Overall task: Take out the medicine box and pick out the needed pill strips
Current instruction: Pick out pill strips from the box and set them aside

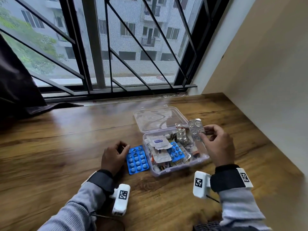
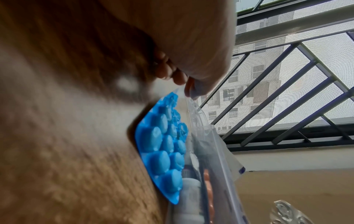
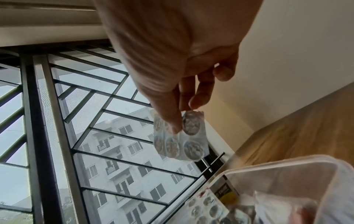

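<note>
The clear plastic medicine box stands open on the wooden table, lid laid back, full of strips and sachets. My right hand is raised over the box's right side and pinches a silver pill strip between thumb and fingers; in the right wrist view the silver strip hangs below my right hand. A blue pill strip lies flat on the table left of the box. My left hand rests beside it, fingers loosely curled, thumb at its corner.
Inside the box a second silver strip stands upright and another blue strip lies among white sachets. A barred window runs behind the table, a wall on the right, a dark curtain at left.
</note>
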